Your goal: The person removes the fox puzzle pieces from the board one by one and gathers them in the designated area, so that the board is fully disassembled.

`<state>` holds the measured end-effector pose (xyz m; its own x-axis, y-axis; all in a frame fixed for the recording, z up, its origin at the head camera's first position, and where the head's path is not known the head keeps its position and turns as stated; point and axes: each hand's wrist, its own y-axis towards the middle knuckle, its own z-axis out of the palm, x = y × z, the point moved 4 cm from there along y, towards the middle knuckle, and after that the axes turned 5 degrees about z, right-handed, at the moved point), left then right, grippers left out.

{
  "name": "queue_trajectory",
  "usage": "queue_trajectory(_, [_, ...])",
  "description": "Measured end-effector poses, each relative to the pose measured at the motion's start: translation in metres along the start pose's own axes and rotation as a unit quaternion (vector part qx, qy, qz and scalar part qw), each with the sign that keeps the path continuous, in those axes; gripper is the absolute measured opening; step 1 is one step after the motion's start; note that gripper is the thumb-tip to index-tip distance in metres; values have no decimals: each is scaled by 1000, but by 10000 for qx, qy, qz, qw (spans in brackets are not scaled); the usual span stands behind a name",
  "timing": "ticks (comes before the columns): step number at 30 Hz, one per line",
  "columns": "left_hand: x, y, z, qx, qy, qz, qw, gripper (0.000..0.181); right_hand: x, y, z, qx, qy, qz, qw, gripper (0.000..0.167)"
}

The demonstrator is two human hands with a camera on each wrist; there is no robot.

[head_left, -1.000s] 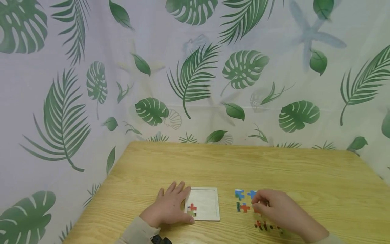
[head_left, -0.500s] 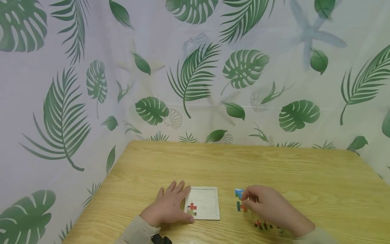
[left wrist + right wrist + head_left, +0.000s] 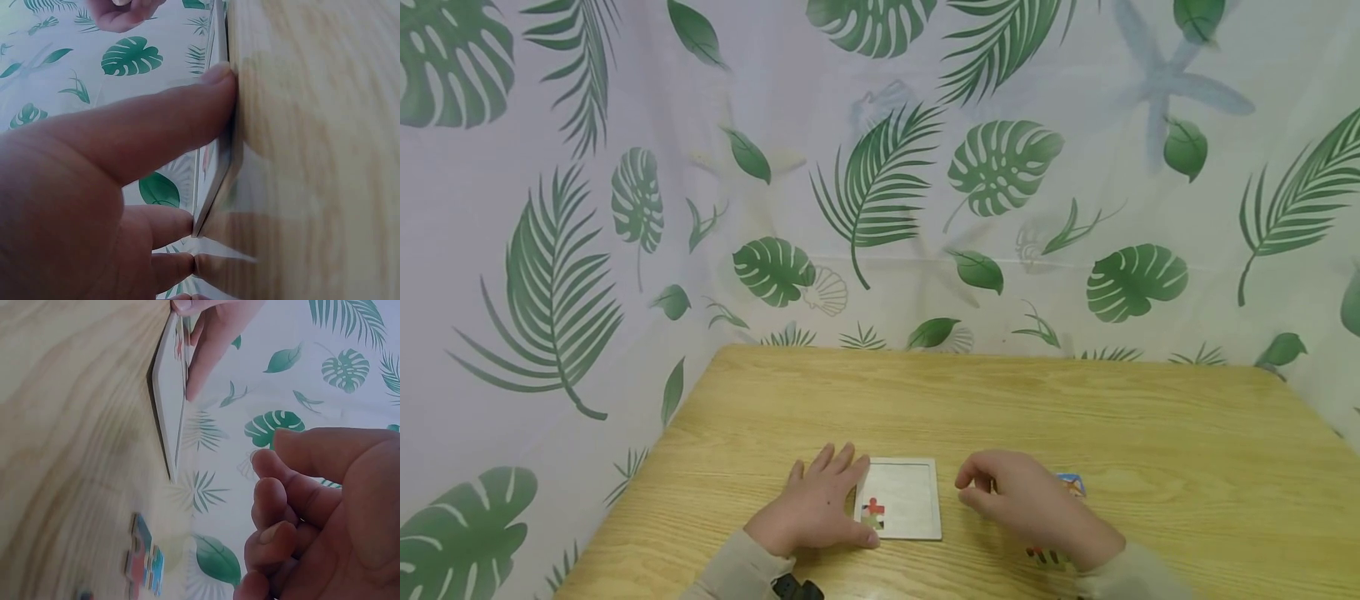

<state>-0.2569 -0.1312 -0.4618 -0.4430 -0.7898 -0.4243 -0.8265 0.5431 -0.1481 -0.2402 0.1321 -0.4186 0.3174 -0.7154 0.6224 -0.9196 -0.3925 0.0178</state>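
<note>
My left hand (image 3: 816, 504) lies spread at the left side of a shallow white square puzzle tray (image 3: 912, 500). Its thumb touches the tray's near edge in the left wrist view. Two joined jigsaw pieces (image 3: 873, 510), red and olive, sit in the tray's near left corner. Right of the tray my right hand (image 3: 1026, 500) hovers with loosely curled fingers. Thumb and index tips come close together in the right wrist view, and no piece shows between them. Loose jigsaw pieces (image 3: 144, 556) lie on the table under this hand, mostly hidden by it in the head view.
The wood-grain table (image 3: 820, 392) reaches back to a leaf-print curtain (image 3: 910, 208) that also hangs along the left. A blue jigsaw piece (image 3: 1072, 483) shows past the right hand, and red and dark pieces (image 3: 1041, 554) lie nearer the front.
My right hand has moved left over the loose pieces toward the tray, covering the left ones and uncovering a blue one on the right. My left hand and the tray stay put.
</note>
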Motion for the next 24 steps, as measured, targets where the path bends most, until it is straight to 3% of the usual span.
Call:
queue_trajectory(7, [-1,0,-1,-6,18,-12,10000,107,10,13,15,75,39,-235,9997,5])
queue_trajectory(16, [-1,0,-2,-35,69,-61,10000,108,26,29,38,413,283,-269,9984,13])
queue_trajectory(24, [0,2,1,0,88,-49,9999,108,35,44,65,641,142,-243,9975,19])
